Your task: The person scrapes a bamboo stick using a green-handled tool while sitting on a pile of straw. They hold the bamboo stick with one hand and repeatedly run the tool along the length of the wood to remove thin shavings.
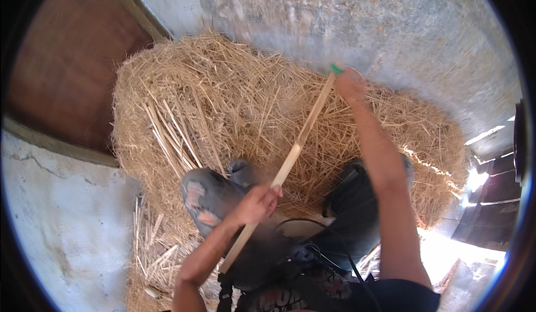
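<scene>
A long, pale split bamboo strip (289, 160) slants from my lap up to the far right, with a node about midway. My left hand (258, 205) is closed round its lower part, above my left thigh. Far out at the strip's upper end, my right hand (352, 86) is closed and a little blurred. A small bright green thing (336, 68) shows at its fingers, right against the strip's end. What that green thing is, and how the right fingers grip it, I cannot make out.
A large heap of dry straw (223, 83) spreads in front of my knees, with several thin pale strips (170, 136) lying on its left. A grey plastered wall (357, 21) rises behind it. At the left is a brown wooden panel (67, 66). A dark cable (335, 234) crosses my lap.
</scene>
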Demonstrator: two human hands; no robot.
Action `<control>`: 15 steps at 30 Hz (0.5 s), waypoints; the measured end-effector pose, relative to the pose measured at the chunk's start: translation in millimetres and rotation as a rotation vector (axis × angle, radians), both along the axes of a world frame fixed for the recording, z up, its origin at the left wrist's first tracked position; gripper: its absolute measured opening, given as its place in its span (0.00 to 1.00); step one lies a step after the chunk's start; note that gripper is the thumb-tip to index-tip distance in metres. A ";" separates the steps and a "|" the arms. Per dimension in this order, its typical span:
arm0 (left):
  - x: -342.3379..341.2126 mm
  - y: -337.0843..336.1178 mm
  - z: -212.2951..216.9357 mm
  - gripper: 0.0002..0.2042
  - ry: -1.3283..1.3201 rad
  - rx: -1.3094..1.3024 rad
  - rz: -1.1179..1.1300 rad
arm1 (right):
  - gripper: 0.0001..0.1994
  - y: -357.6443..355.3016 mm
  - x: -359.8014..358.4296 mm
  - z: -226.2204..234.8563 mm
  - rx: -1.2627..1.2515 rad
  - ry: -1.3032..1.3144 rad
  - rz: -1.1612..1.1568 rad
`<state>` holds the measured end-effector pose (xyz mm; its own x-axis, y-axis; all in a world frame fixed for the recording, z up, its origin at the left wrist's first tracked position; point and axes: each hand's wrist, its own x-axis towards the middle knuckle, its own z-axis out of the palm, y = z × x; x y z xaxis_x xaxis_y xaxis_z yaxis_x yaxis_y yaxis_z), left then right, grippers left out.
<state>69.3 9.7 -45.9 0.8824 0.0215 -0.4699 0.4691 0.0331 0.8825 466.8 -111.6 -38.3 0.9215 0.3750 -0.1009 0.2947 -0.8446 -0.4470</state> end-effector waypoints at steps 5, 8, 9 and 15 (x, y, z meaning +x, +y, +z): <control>16.5 34.9 6.6 0.13 -0.132 -0.088 0.319 | 0.14 -21.9 44.7 -7.9 -0.052 -0.095 -0.079; 26.0 35.5 8.0 0.13 -0.178 -0.058 0.357 | 0.11 -6.1 17.4 4.9 -0.048 -0.050 0.069; 28.2 36.1 7.5 0.13 -0.181 -0.052 0.357 | 0.10 1.8 7.4 7.6 -0.044 -0.057 0.123; 30.1 28.9 13.4 0.10 -0.137 0.041 0.389 | 0.05 43.9 -111.2 33.5 0.026 -0.059 0.517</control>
<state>99.5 38.6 -32.4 0.8592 0.3819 -0.3405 0.3067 0.1482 0.9402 355.6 -67.7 -4.8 0.6189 0.7845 -0.0389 0.6960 -0.5707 -0.4357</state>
